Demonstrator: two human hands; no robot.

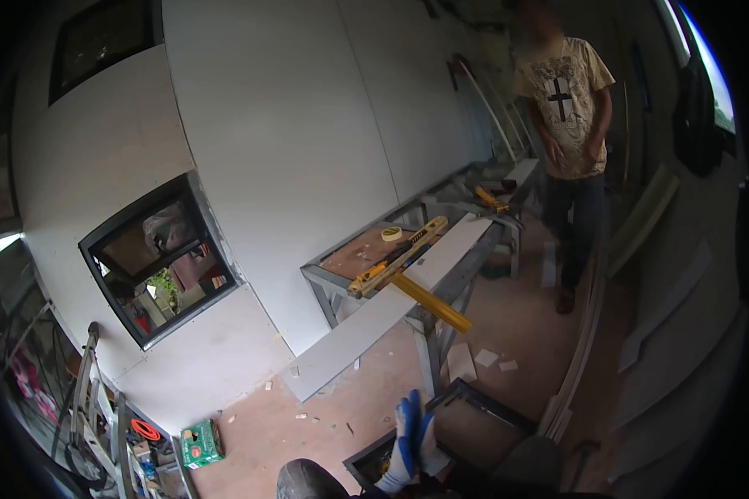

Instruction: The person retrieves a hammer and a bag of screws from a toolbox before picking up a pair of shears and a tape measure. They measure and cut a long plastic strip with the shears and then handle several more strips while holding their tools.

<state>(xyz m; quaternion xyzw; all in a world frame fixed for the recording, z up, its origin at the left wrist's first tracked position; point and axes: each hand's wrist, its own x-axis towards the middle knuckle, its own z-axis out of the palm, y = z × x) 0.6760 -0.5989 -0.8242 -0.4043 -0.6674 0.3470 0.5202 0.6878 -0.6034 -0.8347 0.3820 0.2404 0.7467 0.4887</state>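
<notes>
My left hand [404,445], in a white work glove with blue on it, points upward at the bottom of the view. Its fingers are stretched out and no object shows in it. Close against its right side is my right hand [427,441], also gloved, in shadow and partly covered, so I cannot tell how its fingers lie. Both hands overlap a dark rectangular frame [483,401] low in front of me. My knee [306,480] shows to the left of them.
A long white panel [341,353] lies along a metal-framed bench [429,353]. On it rest a yellow spirit level [424,237], a yellow bar [433,303] and a tape roll [391,234]. A person [566,116] stands beyond. A ladder [87,399] and green box [201,443] stand left; offcuts [486,358] litter the floor.
</notes>
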